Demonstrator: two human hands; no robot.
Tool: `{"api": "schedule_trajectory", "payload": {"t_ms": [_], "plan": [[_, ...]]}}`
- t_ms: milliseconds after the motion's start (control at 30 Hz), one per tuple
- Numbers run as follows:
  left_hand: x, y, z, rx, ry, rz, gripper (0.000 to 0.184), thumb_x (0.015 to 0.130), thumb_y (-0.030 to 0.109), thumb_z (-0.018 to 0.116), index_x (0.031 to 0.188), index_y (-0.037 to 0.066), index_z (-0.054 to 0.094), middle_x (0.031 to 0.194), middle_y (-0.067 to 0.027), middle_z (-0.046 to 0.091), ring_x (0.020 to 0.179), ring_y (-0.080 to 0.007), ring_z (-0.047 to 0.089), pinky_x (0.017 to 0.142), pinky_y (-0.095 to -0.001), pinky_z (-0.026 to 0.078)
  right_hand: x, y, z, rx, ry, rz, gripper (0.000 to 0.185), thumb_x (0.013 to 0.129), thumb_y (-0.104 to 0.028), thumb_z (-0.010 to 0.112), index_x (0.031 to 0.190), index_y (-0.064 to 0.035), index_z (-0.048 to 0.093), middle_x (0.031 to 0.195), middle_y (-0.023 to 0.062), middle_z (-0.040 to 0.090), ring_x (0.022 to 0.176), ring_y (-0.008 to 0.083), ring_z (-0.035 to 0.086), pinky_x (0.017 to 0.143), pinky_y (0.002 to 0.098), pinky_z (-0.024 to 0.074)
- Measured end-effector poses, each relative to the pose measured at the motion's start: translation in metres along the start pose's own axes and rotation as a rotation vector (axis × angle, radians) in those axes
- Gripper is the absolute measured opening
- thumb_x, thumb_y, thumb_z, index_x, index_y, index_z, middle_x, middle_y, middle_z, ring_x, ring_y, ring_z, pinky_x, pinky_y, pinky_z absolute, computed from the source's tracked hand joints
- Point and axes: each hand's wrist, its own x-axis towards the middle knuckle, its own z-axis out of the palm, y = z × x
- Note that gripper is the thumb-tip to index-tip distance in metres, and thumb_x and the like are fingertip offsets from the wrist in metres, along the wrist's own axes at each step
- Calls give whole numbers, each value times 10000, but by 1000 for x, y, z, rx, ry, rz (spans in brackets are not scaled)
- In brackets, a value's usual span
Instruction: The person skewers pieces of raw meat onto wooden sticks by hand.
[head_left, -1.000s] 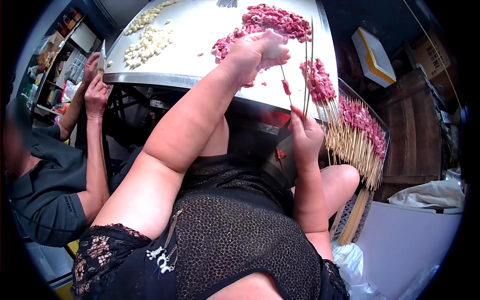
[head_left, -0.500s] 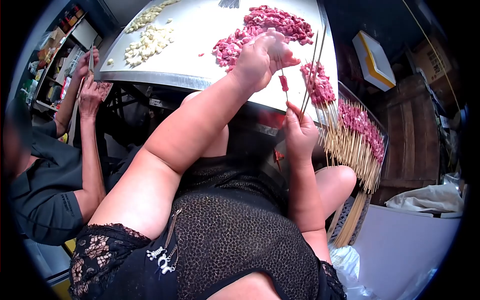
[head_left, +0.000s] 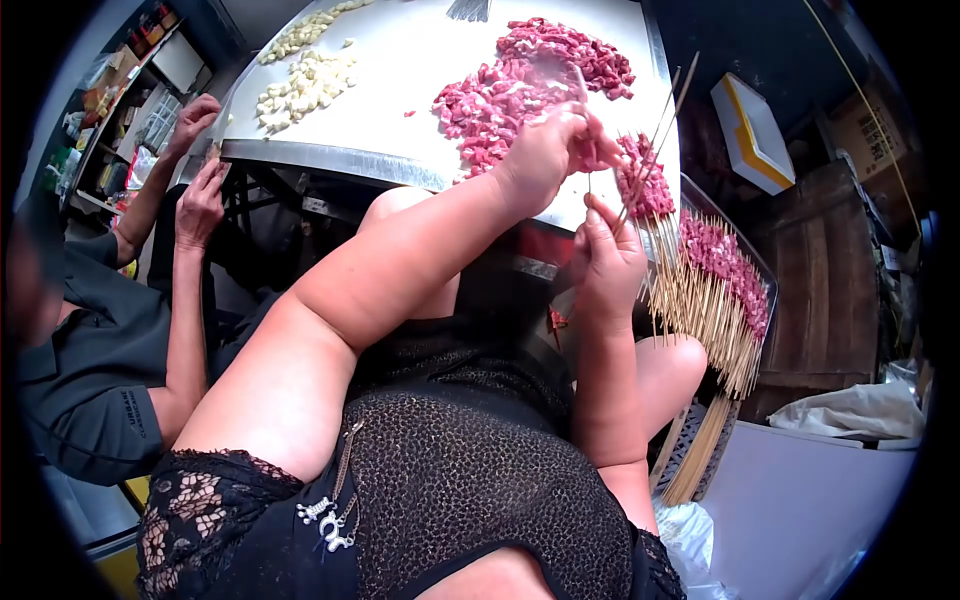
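Observation:
My left hand [head_left: 550,155] is over the near edge of the meat pile, its fingers pinched round a piece of meat [head_left: 592,150] at the top of a skewer. Just below it, my right hand [head_left: 612,258] grips that skewer low down, along with spare bamboo skewers [head_left: 665,130] that slant up to the right. Raw pink meat pieces [head_left: 500,95] lie heaped on the white table [head_left: 400,70]. Beside my right hand are loaded meat skewers [head_left: 648,185] at the table's edge, and a tray holds many more loaded skewers [head_left: 725,265].
Pale pieces [head_left: 305,90] lie at the table's far left. At the left a co-worker's hands [head_left: 200,205] are raised near the table corner. Bare skewers [head_left: 700,455] rest below the tray. A white and yellow foam box [head_left: 750,135] is at the upper right.
My left hand has moved right and down, closer to my right hand, and now covers the skewer's upper part. The spare skewers lean further right. The co-worker's hands have moved apart.

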Motion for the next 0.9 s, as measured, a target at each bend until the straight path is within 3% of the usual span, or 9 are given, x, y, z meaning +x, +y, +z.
{"api": "schedule_trajectory", "payload": {"t_ms": [167, 300, 367, 500, 567, 733, 800, 833, 900], "plan": [[-6, 22, 6, 360, -84, -380, 280, 899, 121, 367, 1120, -4, 484, 1056, -120, 599, 962, -195, 580, 825, -319, 470, 3, 6, -19, -33, 41, -23, 204, 897, -81, 544, 1075, 7, 591, 634, -33, 506, 462, 7, 386, 404, 140, 283], [25, 45, -58, 963, 81, -5, 438, 823, 133, 561, 1233, -2, 482, 1001, -85, 635, 876, -152, 599, 764, -274, 482, -3, 3, -32, -45, 69, -10, 203, 897, -82, 544, 1072, 8, 595, 642, -27, 525, 455, 5, 383, 404, 140, 271], [34, 64, -80, 1185, 307, 94, 327, 801, 173, 619, 1088, 17, 607, 904, -81, 663, 794, -155, 616, 715, -277, 484, -7, -2, -33, -89, 54, -13, 205, 896, -83, 546, 1073, 8, 595, 640, -23, 531, 434, 6, 372, 393, 142, 265], [37, 68, -92, 1572, 303, -54, 221, 784, 196, 655, 946, 47, 675, 793, -103, 664, 719, -172, 621, 676, -302, 483, -6, 5, -34, -88, 26, -28, 203, 895, -80, 544, 1071, 7, 596, 639, -19, 537, 418, 5, 361, 379, 142, 263], [38, 67, -89, 1810, 171, -221, 184, 773, 216, 669, 892, 76, 692, 723, -121, 645, 674, -189, 616, 664, -320, 479, -5, 6, -32, -91, 29, -20, 201, 895, -82, 545, 1068, 7, 596, 641, -19, 536, 424, 5, 363, 386, 141, 265], [28, 73, -80, 1810, 125, -211, 191, 763, 213, 689, 891, 72, 684, 730, -106, 650, 629, -182, 608, 602, -316, 480, -8, 6, -31, -85, 23, 7, 197, 894, -87, 552, 1061, 6, 600, 650, -22, 534, 456, 3, 373, 411, 140, 269], [17, 74, -78, 1233, 292, -219, 199, 780, 208, 693, 893, 46, 674, 742, -74, 655, 610, -143, 603, 540, -266, 460, -8, 7, -32, -79, 18, 16, 196, 892, -84, 553, 1059, 6, 602, 654, -21, 535, 462, 3, 376, 414, 140, 270], [10, 81, -70, 926, 238, -227, 224, 810, 210, 680, 927, 21, 649, 769, -60, 650, 643, -114, 610, 533, -200, 461, -8, 7, -30, -85, 16, 35, 195, 890, -81, 555, 1058, 5, 606, 657, -22, 535, 472, 3, 381, 421, 139, 272], [9, 82, -69, 580, 274, -253, 251, 845, 208, 640, 961, -13, 618, 828, -106, 654, 704, -140, 635, 586, -206, 521, -8, 9, -27, -93, 8, 56, 194, 889, -78, 556, 1056, 5, 610, 661, -22, 536, 482, 3, 386, 428, 138, 274]]}}
